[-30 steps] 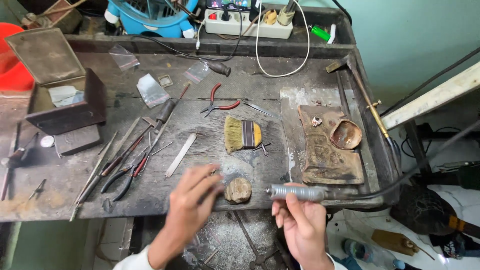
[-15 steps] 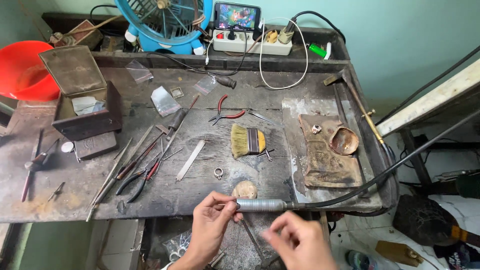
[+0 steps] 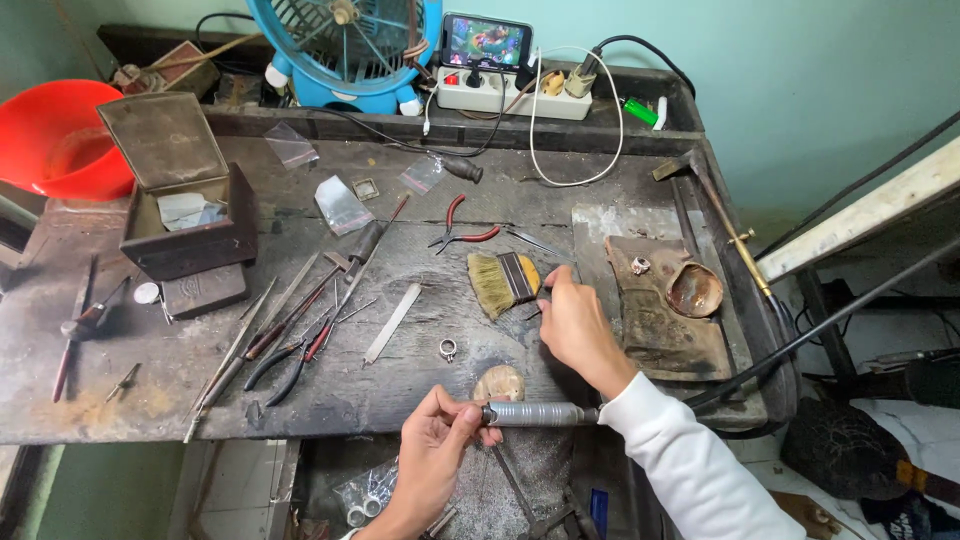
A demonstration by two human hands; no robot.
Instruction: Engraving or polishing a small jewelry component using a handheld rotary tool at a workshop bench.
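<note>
My left hand (image 3: 432,455) grips the front end of a grey metal rotary handpiece (image 3: 540,413), which lies level along the bench's near edge; its black flexible shaft (image 3: 800,340) runs off to the right. A small wooden peg (image 3: 497,381) sits just behind the handpiece tip. My right hand (image 3: 572,325), in a white sleeve, reaches onto the bench. Its fingertips are pinched at a small thin metal piece by the handle of a flat brush (image 3: 500,283). Whether they grip it is unclear. A silver ring (image 3: 448,349) lies left of that hand.
Files, pliers and tweezers (image 3: 290,330) lie spread on the left. An open metal box (image 3: 185,205) stands behind them, red-handled pliers (image 3: 462,232) in the middle. A leather pad with a ring and small dish (image 3: 695,290) is on the right; fan, power strip and phone (image 3: 487,42) are at the back.
The handpiece passed from my right hand to my left. My right hand then moved up onto the bench beside the brush. The camera view tilted up.
</note>
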